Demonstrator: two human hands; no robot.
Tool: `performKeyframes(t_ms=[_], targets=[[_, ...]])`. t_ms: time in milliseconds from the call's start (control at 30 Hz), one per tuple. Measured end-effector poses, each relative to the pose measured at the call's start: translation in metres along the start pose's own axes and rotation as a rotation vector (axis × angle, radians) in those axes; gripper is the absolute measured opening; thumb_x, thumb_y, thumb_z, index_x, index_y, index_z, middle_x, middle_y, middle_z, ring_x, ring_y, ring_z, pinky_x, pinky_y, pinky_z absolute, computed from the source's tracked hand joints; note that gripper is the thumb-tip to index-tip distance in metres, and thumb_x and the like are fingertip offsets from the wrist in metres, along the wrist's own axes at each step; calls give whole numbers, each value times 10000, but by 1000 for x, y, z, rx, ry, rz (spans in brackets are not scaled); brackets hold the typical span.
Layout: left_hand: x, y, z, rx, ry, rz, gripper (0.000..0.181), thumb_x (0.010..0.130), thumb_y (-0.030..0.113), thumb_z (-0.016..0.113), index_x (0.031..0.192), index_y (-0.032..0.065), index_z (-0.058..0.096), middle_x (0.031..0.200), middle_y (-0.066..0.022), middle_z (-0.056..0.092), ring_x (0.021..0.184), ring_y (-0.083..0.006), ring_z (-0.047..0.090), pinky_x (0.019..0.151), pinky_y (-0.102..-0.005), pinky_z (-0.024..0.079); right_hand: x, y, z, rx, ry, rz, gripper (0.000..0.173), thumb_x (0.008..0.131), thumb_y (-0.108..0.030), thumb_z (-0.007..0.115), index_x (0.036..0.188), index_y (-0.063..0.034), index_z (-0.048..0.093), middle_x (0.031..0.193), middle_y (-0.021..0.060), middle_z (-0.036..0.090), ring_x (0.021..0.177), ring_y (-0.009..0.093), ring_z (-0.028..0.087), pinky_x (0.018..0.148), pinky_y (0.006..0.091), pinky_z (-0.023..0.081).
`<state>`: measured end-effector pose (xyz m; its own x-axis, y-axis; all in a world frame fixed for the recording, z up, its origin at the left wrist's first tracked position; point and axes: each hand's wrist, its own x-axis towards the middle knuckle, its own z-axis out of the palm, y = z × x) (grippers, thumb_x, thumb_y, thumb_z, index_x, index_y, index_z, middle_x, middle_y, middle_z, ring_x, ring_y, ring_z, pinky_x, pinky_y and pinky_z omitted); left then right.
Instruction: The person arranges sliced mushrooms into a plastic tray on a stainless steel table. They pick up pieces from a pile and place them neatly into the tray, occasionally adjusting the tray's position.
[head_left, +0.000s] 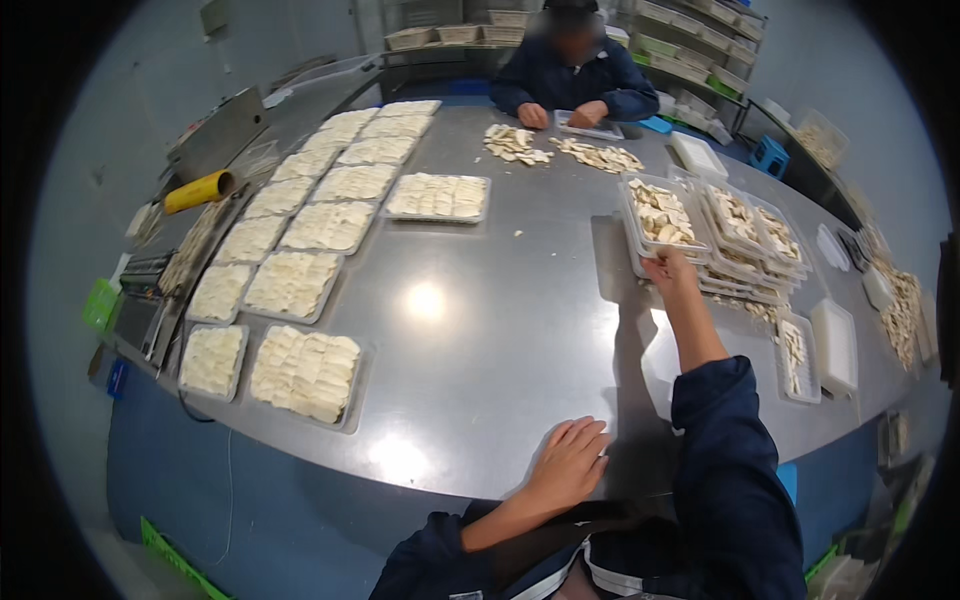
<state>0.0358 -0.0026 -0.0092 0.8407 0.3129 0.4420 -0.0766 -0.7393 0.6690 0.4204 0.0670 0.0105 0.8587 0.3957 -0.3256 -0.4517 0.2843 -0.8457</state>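
Note:
My right hand (670, 271) reaches to the right side of the steel table and grips the near edge of a clear plastic tray (664, 214) of loose pale slices, on top of a stack. Beside it stand more stacked trays (739, 217) of the same slices. My left hand (568, 457) rests palm down on the table near its front edge, holding nothing. At the left, trays (307, 371) of pale slices laid in neat overlapping rows stand in two columns. One more filled tray (437, 196) sits apart from them, near the upper middle.
Across the table a co-worker (574, 75) has both hands at a tray (589, 126), beside loose piles of slices (600, 155). White trays (834, 346) and a narrow tray of pieces (796, 352) lie at the right. A yellow tube (199, 192) lies beyond the left edge; shelves (690, 45) stand behind.

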Motion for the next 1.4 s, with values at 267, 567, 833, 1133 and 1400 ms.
performKeyframes(t_ms=[267, 567, 833, 1133, 1400], targets=[[-13, -11, 1, -98, 315, -224, 305, 831, 131, 638, 1112, 18, 606, 1101, -144, 620, 998, -280, 599, 853, -349, 469, -147, 1, -36, -133, -289, 59, 125, 776, 4, 554, 847, 107, 567, 842, 177, 603, 685, 271, 622, 653, 342, 554], [41, -25, -63, -141, 112, -440, 263, 908, 209, 576, 1003, -21, 663, 861, -60, 647, 768, -116, 566, 686, -258, 458, -297, -35, -196, -549, -390, 362, 68, 753, -23, 637, 738, 43, 634, 753, 96, 648, 653, 175, 635, 619, 264, 539], [83, -1, -25, -239, -229, -573, 212, 839, 159, 641, 855, -52, 661, 697, -38, 630, 637, -86, 561, 574, -230, 452, -327, -30, -245, -463, -386, 306, 91, 742, -61, 631, 709, 23, 643, 672, 83, 636, 589, 160, 619, 592, 235, 520], [63, 33, -85, -453, 132, -596, 72, 799, 76, 620, 768, 17, 592, 615, -32, 559, 513, -97, 482, 499, -233, 388, -279, -97, -313, -372, -63, -25, 113, 726, -58, 647, 705, 50, 618, 675, 97, 606, 578, 174, 613, 592, 277, 537], [-14, 0, -77, -576, 240, -798, 95, 823, 81, 589, 747, 27, 573, 605, -30, 566, 472, -71, 481, 445, -196, 381, -180, -174, -406, -365, 215, -47, 99, 737, -109, 632, 748, -14, 605, 682, 63, 610, 549, 129, 593, 560, 240, 533]])
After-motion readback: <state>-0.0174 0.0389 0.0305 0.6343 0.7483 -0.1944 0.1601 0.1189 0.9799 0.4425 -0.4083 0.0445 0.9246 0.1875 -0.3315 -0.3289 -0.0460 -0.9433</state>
